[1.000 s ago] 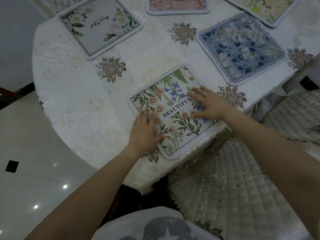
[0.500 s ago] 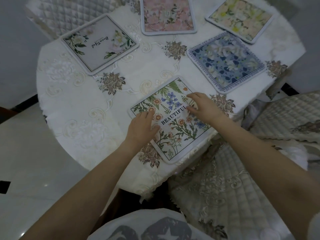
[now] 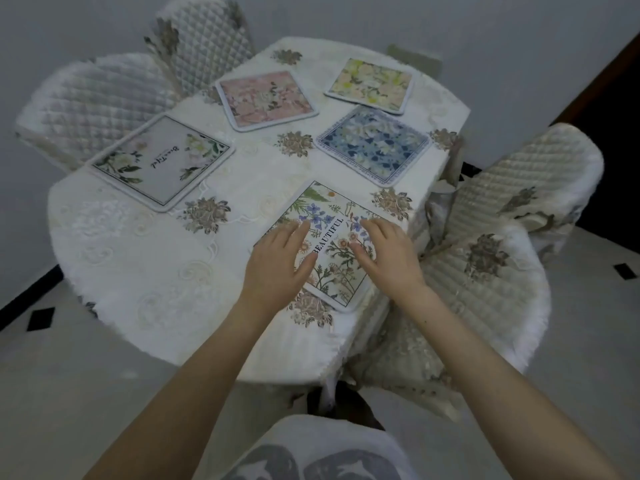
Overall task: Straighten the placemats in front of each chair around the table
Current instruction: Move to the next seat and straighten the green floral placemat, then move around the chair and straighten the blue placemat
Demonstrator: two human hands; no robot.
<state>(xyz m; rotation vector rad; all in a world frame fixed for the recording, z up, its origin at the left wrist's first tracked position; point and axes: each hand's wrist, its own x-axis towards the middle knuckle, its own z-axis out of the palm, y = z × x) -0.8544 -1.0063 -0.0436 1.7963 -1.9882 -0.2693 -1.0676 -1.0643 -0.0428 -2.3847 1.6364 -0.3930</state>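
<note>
White-clothed desk (image 3: pixel 145 244): left grip (image 3: pixel 277 263) and right grip (image 3: pixel 384 252), fingers straight, press flat on the wildflower mat (image 3: pixel 332 216) between and beneath them.

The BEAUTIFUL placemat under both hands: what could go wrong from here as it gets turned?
1. The BEAUTIFUL placemat lies with its near corner at the table edge; a push toward the person could tip it off.
2. The left hand and right hand press flat on it, so sliding may drag and wrinkle the embroidered tablecloth.
3. Turning it may bring it close to the blue floral placemat.
</note>
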